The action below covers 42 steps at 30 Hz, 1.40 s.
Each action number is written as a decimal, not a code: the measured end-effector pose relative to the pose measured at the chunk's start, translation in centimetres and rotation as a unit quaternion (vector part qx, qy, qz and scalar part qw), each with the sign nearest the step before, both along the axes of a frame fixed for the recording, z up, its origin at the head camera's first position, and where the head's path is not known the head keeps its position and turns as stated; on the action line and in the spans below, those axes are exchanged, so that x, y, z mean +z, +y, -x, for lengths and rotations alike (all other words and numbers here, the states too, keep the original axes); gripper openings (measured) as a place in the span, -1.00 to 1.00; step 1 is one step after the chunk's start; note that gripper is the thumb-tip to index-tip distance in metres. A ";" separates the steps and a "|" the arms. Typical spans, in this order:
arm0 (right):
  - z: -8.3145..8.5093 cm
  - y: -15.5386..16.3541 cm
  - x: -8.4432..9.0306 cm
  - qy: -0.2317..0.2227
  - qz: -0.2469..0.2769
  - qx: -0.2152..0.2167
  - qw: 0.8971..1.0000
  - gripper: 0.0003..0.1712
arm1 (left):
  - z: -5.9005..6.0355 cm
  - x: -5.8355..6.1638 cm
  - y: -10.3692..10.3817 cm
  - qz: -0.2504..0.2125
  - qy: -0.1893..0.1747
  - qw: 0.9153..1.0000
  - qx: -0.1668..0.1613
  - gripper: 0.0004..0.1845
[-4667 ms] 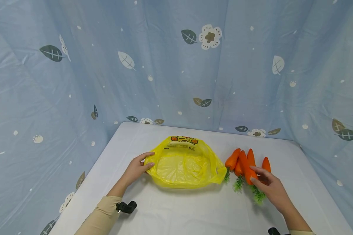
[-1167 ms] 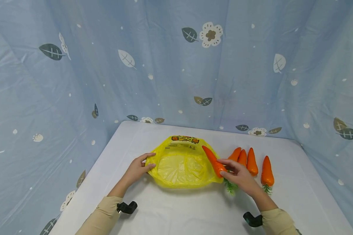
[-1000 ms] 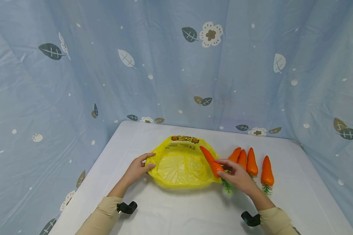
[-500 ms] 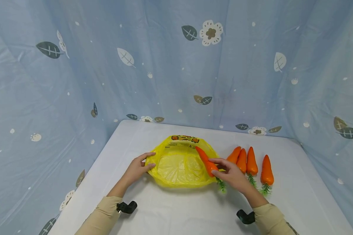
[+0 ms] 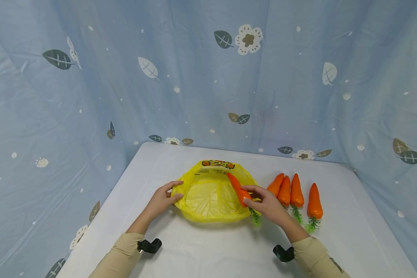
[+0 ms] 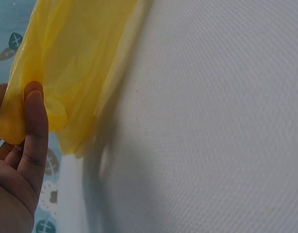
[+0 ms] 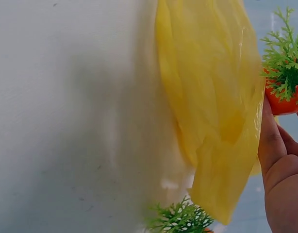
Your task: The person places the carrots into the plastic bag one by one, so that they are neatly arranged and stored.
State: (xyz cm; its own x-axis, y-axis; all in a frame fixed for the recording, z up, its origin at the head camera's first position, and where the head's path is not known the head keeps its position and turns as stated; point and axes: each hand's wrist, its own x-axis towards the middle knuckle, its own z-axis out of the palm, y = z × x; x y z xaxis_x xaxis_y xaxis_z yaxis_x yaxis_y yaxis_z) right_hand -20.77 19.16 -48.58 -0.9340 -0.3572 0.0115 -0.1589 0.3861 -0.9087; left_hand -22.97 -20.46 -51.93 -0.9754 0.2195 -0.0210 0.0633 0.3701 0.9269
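Carrot (image 5: 237, 188) — pinched at its leafy end by the right hand (image 5: 265, 202) — hangs tip-first over the yellow bag (image 5: 208, 195). Left hand (image 5: 161, 200) grips the bag's rim; keep that mouth wide, and lower the carrot well inside before letting go.

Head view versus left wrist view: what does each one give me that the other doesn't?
Only the head view shows the right hand gripping a carrot over the open yellow bag, with four more carrots lying on the table to the bag's right, and the leaf-print curtain behind. Only the left wrist view shows up close the left hand's thumb pinching the bag's thin rim. Both show the left hand holding the bag's edge, and the white table.
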 end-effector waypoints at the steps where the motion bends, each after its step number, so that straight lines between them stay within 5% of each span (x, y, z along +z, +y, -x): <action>1: 0.1 -0.1 0.1 0.001 0.000 0.001 1.000 -0.47 | 0.0 0.0 0.0 -0.001 -0.001 1.000 0.000 -0.44; 30: 2.6 -2.8 0.6 -0.008 -0.025 -0.010 1.000 -0.51 | -0.1 0.0 0.1 0.010 -0.010 1.000 0.007 -0.45; 42: 3.1 -3.7 0.4 -0.013 0.009 0.000 1.000 -0.48 | -0.3 0.0 0.0 0.011 0.007 1.000 0.002 -0.45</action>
